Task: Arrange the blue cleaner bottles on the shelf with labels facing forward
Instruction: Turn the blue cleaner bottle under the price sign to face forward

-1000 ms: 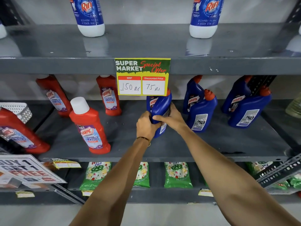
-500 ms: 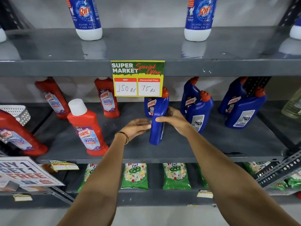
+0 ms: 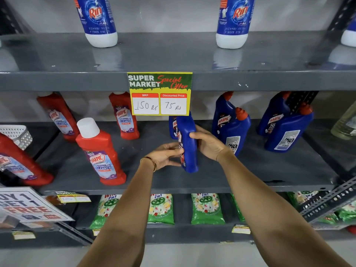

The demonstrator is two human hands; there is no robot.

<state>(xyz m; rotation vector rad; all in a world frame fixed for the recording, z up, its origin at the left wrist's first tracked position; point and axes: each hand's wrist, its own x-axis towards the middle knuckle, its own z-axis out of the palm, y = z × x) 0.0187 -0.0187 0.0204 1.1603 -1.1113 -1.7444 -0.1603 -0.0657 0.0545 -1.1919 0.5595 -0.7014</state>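
Observation:
A blue cleaner bottle [image 3: 187, 143] stands on the middle grey shelf [image 3: 269, 170], turned edge-on so its front label faces left. My right hand [image 3: 208, 143] grips its right side. My left hand [image 3: 165, 156] touches its lower left side at the label with spread fingers. Behind it stands another blue bottle [image 3: 172, 128], mostly hidden. To the right, one blue bottle [image 3: 223, 116] shows its front label and the bottle [image 3: 238, 132] before it shows its back label. Further right stands a similar pair: a rear bottle [image 3: 273, 116] and a front bottle [image 3: 288, 132].
Red bathroom cleaner bottles [image 3: 100, 153] occupy the shelf's left half. A yellow price card [image 3: 159, 93] hangs from the upper shelf edge, covering the held bottle's top. Two blue-and-white Rin bottles [image 3: 98, 20] stand above. Green pouches [image 3: 160, 209] lie below. A slotted metal rail [image 3: 331, 199] juts in lower right.
The bottle has been turned from back label forward to edge-on, label side swinging left. My left hand let go, opened, then came back against its lower left side.

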